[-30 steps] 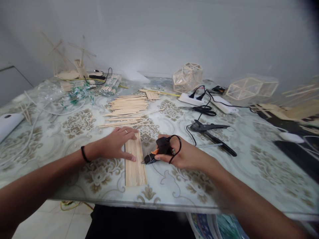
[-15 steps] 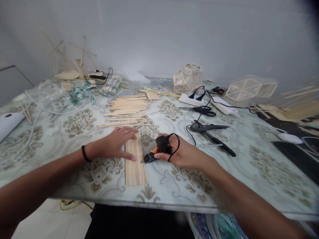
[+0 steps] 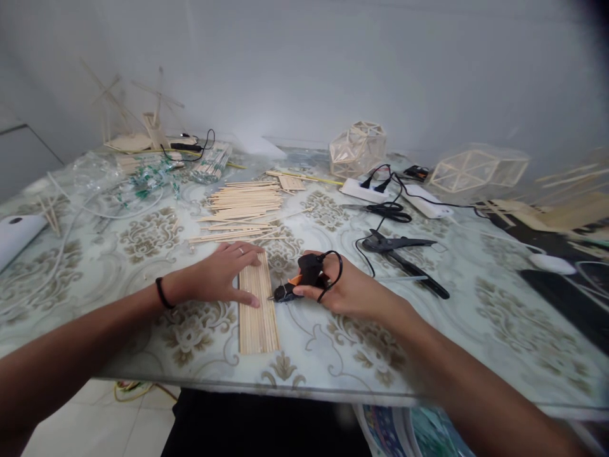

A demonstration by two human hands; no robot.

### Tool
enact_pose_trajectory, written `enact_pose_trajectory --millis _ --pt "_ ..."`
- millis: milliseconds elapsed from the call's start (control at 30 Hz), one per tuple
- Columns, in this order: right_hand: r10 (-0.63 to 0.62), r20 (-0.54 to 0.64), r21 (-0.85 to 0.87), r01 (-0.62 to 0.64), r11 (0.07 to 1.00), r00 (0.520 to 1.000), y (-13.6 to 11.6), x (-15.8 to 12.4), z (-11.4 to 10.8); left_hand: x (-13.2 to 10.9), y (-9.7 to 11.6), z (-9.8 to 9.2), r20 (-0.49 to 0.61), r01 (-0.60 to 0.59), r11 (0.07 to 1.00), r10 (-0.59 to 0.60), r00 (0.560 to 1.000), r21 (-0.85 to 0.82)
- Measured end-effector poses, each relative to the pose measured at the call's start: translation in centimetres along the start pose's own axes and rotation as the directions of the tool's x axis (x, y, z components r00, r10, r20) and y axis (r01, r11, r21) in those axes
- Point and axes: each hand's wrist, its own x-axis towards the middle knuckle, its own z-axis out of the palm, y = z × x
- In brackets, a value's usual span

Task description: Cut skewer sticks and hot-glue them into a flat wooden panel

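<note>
A flat panel of pale wooden sticks, laid side by side, lies lengthwise before me on the table. My left hand rests on its upper left part, thumb and fingers spread. In my right hand is a small black hot glue gun with an orange trigger. Its nozzle points left and meets the panel's right edge about halfway along; I cannot tell whether glue is coming out. Beyond the panel, many loose wooden sticks lie in a pile.
Right of my hand lie black-handled pliers and scissors. A white power strip with plugged-in cords stands behind them. Stick-built frames line the back. Plastic wrapping is at the left. The table's front edge is close.
The glue gun's nozzle has shifted slightly up along the panel's right edge, away from me. My left hand and the panel have stayed in place.
</note>
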Motion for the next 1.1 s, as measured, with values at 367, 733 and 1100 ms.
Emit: enact_pose_trajectory --millis 367,733,1100 --pt "-0.068 -0.075 -0.034 0.065 0.997 0.995 0.3 0.4 0.4 0.0 0.0 0.0 0.002 0.009 1.000 -0.009 1.000 0.010" --pt "-0.036 0.058 0.096 0.030 0.995 0.998 -0.8 -0.1 -0.2 0.0 0.0 0.0 0.000 0.004 1.000 -0.004 1.000 -0.006" --pt "-0.015 0.076 0.085 0.008 0.996 0.997 -0.9 -0.5 -0.3 -0.1 -0.2 0.1 -0.025 -0.009 1.000 0.009 1.000 -0.005"
